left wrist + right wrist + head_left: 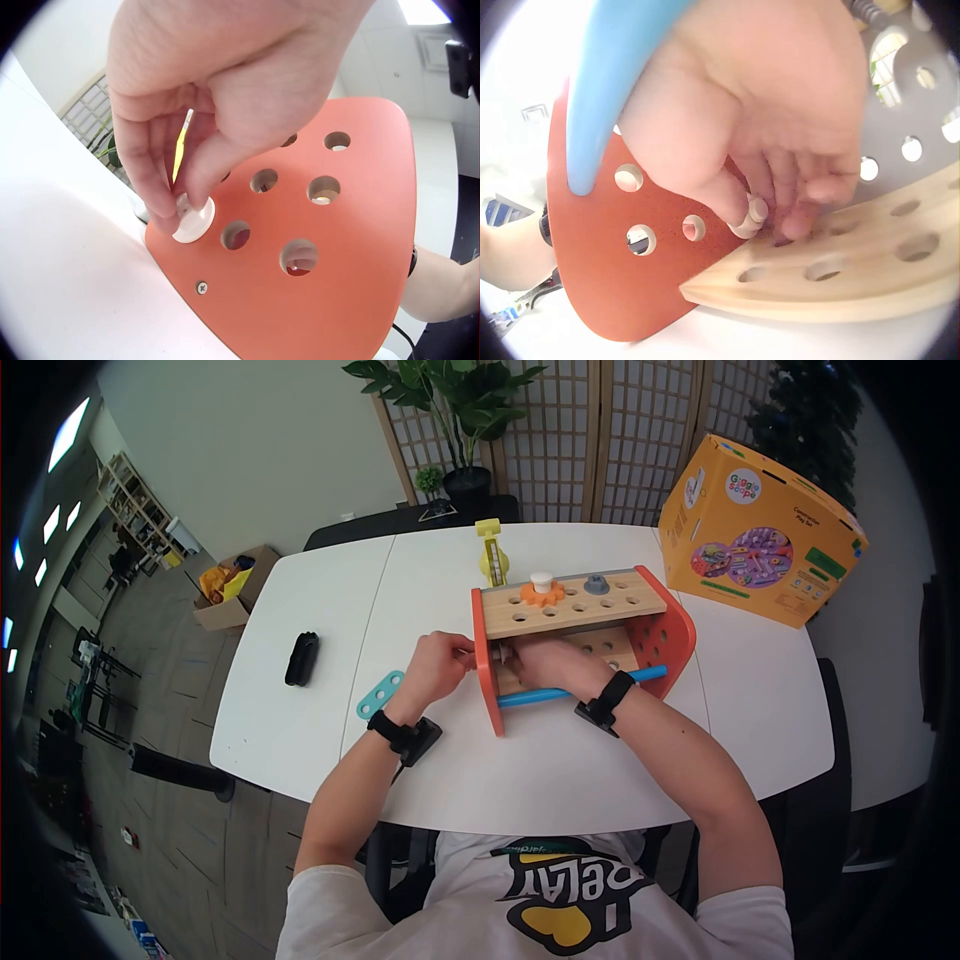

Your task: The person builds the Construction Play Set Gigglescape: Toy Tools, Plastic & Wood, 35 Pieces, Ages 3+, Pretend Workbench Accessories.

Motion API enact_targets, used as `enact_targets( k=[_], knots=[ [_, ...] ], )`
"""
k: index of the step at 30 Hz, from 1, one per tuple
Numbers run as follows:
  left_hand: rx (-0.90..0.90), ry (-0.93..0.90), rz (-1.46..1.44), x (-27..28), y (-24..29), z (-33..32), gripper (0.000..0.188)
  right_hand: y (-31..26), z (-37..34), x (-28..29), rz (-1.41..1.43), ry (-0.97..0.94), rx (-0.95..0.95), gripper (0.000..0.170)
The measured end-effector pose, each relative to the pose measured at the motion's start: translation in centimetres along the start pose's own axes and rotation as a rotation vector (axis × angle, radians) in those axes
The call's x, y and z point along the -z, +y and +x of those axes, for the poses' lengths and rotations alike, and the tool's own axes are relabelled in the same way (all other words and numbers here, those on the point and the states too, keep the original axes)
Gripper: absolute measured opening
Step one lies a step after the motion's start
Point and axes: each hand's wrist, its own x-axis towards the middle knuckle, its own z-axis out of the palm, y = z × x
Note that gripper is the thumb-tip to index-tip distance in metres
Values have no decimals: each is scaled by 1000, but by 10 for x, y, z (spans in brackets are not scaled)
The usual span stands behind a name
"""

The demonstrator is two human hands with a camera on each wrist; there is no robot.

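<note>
The toy workbench has orange-red side panels (360, 225), a wooden top (570, 603) and a blue bar (540, 697). Outside the left panel, the left hand (438, 668) pinches a white round piece (196, 221) that lies against the panel's face beside several holes. Inside the bench, the right hand (765, 112) reaches under the top, its thumb and fingers around a small whitish piece (756, 214) at the inner face of the same panel. An orange gear (542, 595) with a white cap and a grey piece (596, 584) stand on the top.
Left of the bench lie a teal strip with holes (380, 695) and a black case (302, 659). Behind the bench stands a yellow-green toy piece (492, 555). A large yellow box (755, 530) stands at the table's back right.
</note>
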Motion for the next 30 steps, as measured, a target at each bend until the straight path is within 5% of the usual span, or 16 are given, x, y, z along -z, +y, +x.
enact_targets(
  k=[30],
  knots=[
    [3,-6,0,0,-1,2,17,-3,-5,5,-11,-49,-5,31]
  ],
)
